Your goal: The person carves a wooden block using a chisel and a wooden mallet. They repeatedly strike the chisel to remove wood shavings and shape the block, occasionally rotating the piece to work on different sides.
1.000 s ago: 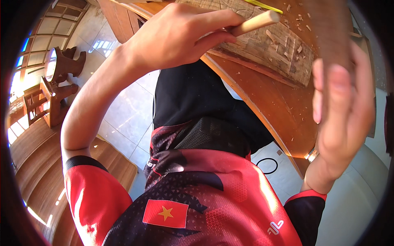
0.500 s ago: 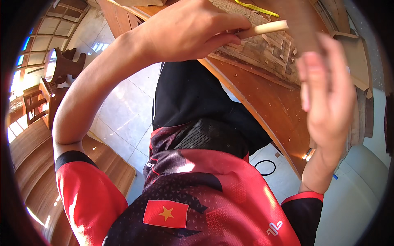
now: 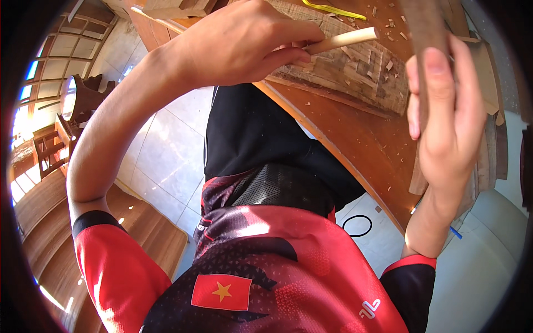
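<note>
My left hand [image 3: 244,44] is closed around a pale round wooden stick [image 3: 347,40] above the table. The stick's blunt end points right, while its other end is hidden by my fingers and palm. My right hand [image 3: 447,111] holds a flat brown wooden bar [image 3: 425,25] upright, thumb along its near face. A small gap separates the bar from the stick's end. Beneath both hands lies a thick wooden board [image 3: 372,83] with a rough, cut-up surface, scattered with pale wood chips.
The reddish-brown table [image 3: 355,136] runs diagonally past my legs. A bent yellow strip [image 3: 336,11] lies beyond the board, and a wooden block [image 3: 177,6] sits at the far left. Brown sheets [image 3: 488,83] stand at right. On the tiled floor is a black ring [image 3: 357,226]; wooden steps [image 3: 61,244] lie left.
My left hand and the stick have shifted slightly left. The bar in my right hand has swung away from the stick's end, opening a gap, and its motion blur has lessened.
</note>
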Tool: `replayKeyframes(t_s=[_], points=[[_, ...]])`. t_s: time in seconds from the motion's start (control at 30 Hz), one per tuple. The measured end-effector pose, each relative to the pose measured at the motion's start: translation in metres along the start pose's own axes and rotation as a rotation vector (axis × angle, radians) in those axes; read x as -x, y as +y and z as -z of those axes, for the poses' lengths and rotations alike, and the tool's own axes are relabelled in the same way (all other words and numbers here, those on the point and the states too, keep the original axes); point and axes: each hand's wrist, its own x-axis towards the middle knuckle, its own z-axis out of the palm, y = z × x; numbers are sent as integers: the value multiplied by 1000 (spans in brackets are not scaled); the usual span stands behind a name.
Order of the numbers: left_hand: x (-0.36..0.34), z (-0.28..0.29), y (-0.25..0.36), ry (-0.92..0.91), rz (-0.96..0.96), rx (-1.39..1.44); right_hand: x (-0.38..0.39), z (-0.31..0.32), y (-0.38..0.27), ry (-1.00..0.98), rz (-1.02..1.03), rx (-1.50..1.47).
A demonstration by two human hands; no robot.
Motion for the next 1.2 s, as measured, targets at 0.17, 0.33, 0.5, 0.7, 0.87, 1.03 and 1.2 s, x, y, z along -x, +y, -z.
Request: replayKeyframes(t_s=[0.17, 0.33, 0.5, 0.7, 0.87, 1.03, 1.2], points=[[-2, 0, -2, 40, -2, -3, 3, 2, 0, 85, 22, -116], [-3, 2, 0, 27, 20, -11, -8, 7, 4, -14, 44, -28], [17, -6, -5, 139, 115, 132, 3, 22, 10, -31, -30, -151], [59, -34, -12, 661, 305, 608, 16, 13, 37, -47, -205, -358], [63, -27, -17, 738, 359, 683, -2, -6, 28, -258, -279, -647], [49, -40, -26, 881, 382, 791, -39, -58, 17, -427, -256, -828], [35, -53, -23, 1035, 437, 947, -64, -65, 22, -510, -309, -821]])
